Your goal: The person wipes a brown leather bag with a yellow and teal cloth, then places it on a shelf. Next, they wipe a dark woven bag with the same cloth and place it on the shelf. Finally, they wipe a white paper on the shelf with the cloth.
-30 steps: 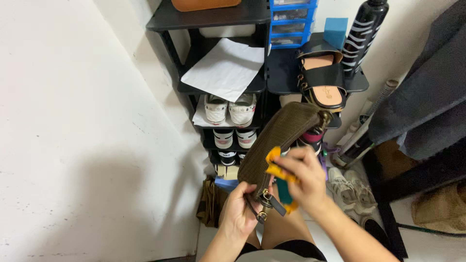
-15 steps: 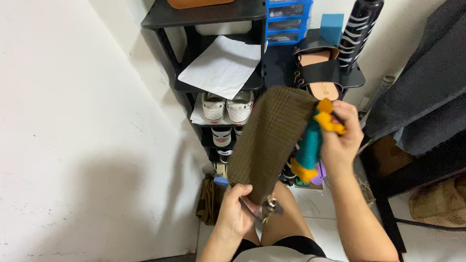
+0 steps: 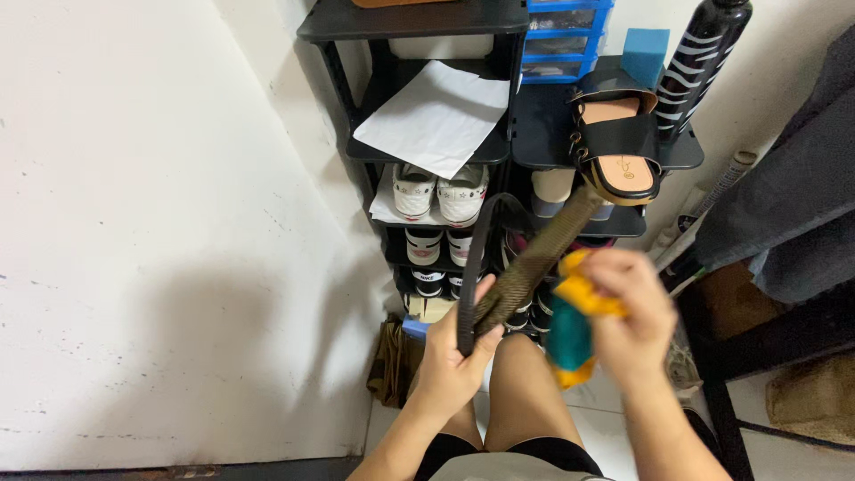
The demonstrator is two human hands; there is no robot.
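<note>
Black shoe shelves (image 3: 534,134) stand against a white wall (image 3: 160,223). Before them, an olive woven bag (image 3: 534,258) is gripped at its lower end by the left hand (image 3: 454,356), fingers curled around bag and black strap (image 3: 472,258). A teal-and-orange cloth (image 3: 574,325) is clenched in the right hand (image 3: 628,316), just beside the bag.

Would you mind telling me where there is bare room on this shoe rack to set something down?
Bare shelf top shows between the white paper sheet and the black sandal. The tiers below are crowded with white sneakers and more shoes.
</note>
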